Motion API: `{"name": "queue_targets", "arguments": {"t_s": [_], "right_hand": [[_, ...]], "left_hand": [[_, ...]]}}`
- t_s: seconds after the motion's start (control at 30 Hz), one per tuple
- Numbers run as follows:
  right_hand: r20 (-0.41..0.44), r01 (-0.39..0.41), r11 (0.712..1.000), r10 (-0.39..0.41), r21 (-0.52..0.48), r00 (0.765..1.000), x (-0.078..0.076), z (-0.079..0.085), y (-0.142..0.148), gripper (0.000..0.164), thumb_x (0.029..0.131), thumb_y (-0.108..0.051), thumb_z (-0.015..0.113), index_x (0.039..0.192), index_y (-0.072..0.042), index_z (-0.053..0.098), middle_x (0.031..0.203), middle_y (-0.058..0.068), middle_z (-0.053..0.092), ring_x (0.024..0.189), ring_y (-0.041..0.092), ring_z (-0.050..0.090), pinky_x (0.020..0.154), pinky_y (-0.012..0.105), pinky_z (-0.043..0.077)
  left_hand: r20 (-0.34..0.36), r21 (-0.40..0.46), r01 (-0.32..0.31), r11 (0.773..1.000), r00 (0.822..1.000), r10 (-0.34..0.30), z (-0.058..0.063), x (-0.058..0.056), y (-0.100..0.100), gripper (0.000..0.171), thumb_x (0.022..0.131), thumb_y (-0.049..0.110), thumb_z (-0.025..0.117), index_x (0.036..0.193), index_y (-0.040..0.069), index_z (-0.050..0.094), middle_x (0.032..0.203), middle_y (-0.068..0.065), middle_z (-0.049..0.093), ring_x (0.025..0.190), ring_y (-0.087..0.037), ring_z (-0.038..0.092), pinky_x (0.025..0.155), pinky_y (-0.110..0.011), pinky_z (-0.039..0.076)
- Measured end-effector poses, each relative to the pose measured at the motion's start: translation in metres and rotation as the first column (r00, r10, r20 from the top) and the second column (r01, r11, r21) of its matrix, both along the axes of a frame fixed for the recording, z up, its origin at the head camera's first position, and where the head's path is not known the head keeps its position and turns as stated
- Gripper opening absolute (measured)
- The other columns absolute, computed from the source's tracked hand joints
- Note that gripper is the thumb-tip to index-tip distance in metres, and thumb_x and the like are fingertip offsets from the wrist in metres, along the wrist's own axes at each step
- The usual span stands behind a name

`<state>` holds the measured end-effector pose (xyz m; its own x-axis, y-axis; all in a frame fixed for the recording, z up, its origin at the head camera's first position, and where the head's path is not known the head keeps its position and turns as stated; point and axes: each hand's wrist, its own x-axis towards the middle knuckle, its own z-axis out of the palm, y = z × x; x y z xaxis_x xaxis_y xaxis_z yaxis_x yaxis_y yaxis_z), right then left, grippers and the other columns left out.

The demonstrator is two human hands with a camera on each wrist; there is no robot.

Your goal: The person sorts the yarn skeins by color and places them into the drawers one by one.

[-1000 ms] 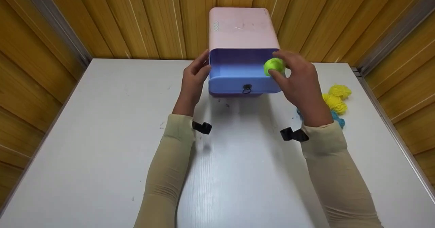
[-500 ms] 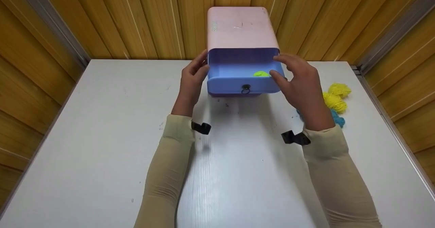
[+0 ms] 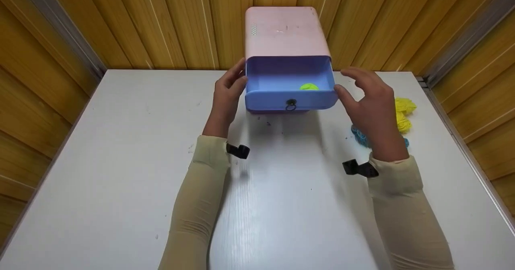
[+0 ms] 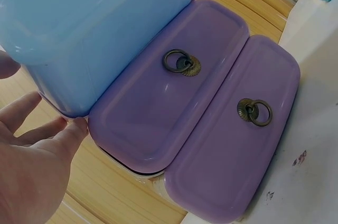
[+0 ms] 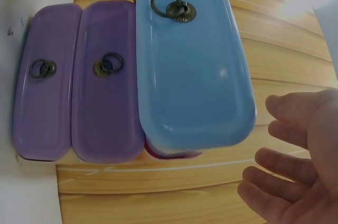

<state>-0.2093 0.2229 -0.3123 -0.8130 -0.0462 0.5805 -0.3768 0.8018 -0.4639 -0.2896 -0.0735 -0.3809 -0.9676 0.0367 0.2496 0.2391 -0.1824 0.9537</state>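
Observation:
A small pink-topped drawer cabinet [image 3: 285, 32] stands at the back of the table, its blue top drawer [image 3: 267, 99] pulled out. Inside the drawer, near the front right, lies a bright yellow-green ball [image 3: 309, 87], mostly hidden by the drawer front. My left hand [image 3: 227, 97] rests its fingers and thumb against the cabinet's left side by the drawer. In the right wrist view, my right hand [image 5: 303, 155] is apart from the drawer's right end, fingers spread and holding nothing. Two purple drawers [image 4: 169, 84] sit closed below the blue one, each with a ring pull.
Yellow yarn balls [image 3: 404, 107] and blue yarn [image 3: 359, 136] lie on the white table [image 3: 132, 173] at the right, partly behind my right hand. A wood-panelled wall [image 3: 169, 24] rises close behind the cabinet.
The right hand let go of the yellow-green ball, which dropped into the blue drawer. That hand then moved right, away from the drawer. The left hand stayed at the cabinet's left side.

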Motion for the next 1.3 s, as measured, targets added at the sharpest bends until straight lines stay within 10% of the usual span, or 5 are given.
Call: {"name": "queue_targets", "arguments": {"t_s": [0.67, 1.3], "right_hand": [[0.266, 0.084, 0.992, -0.108, 0.098, 0.958, 0.020, -0.015, 0.046, 0.047, 0.092, -0.042, 0.064, 0.129, -0.013, 0.062, 0.137, 0.015, 0.057, 0.118, 0.041, 0.055, 0.096, 0.060, 0.045], [0.524, 0.133, 0.981, -0.188, 0.141, 0.831, 0.027, -0.038, 0.082, 0.060, 0.092, -0.057, 0.055, 0.135, -0.016, 0.056, 0.142, 0.020, 0.049, 0.123, 0.047, 0.048, 0.099, 0.064, 0.041]], "left_hand": [[0.013, -0.010, 0.018, 1.000, 1.000, -0.018, -0.001, -0.002, 0.004, 0.049, 0.095, 0.021, 0.056, 0.144, 0.023, 0.049, 0.146, 0.005, 0.049, 0.134, -0.010, 0.047, 0.109, -0.025, 0.040], [0.014, -0.006, 0.010, 1.000, 1.000, -0.010, 0.001, 0.001, -0.001, 0.049, 0.095, 0.022, 0.057, 0.144, 0.024, 0.048, 0.147, 0.004, 0.048, 0.134, -0.012, 0.048, 0.109, -0.028, 0.040]]}}
